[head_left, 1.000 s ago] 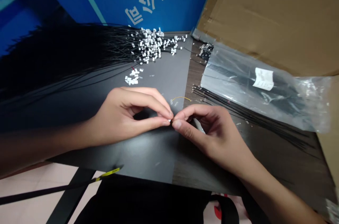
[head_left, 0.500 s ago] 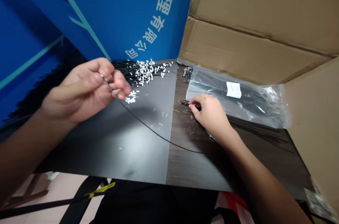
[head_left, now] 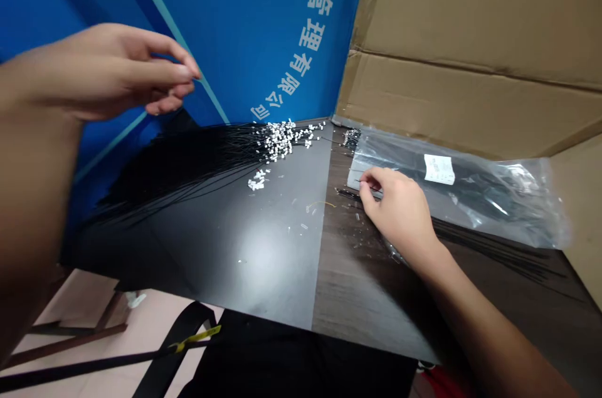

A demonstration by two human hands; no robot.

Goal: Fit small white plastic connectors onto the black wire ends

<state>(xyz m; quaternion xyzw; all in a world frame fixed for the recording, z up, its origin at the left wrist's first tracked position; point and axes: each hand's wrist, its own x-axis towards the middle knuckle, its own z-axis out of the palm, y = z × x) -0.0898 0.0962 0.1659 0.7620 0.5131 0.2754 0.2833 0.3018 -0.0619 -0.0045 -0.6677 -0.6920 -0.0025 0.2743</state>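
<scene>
The thumb and index finger of the right hand (head_left: 399, 204) are closing on a thin black wire (head_left: 357, 181), whose tip is poking out just right of the frame's centre. In the upper left, the left hand (head_left: 126, 69) is hovering above the table, thumb and forefinger drawing together at their tips; blur is softening that spot, so I cannot tell whether they are gripping anything.

Just below the right fingertips, the ends of a loose bundle of black wires (head_left: 498, 252) are showing, its strands running under the hand and fanning toward the right edge. Behind that hand a clear plastic bag (head_left: 395, 153) with a white label (head_left: 439, 169) is lying flat. Left of the right hand, a short yellow wire (head_left: 322, 202) is curving among tiny clear pieces (head_left: 303, 226).

Farther out, left of centre, a large heap of black wires (head_left: 188, 163) is spreading across the table (head_left: 211, 260), its white connectors (head_left: 279, 140) clustering toward the middle. A smaller group of white pieces (head_left: 256, 180) is sitting just below them.
</scene>
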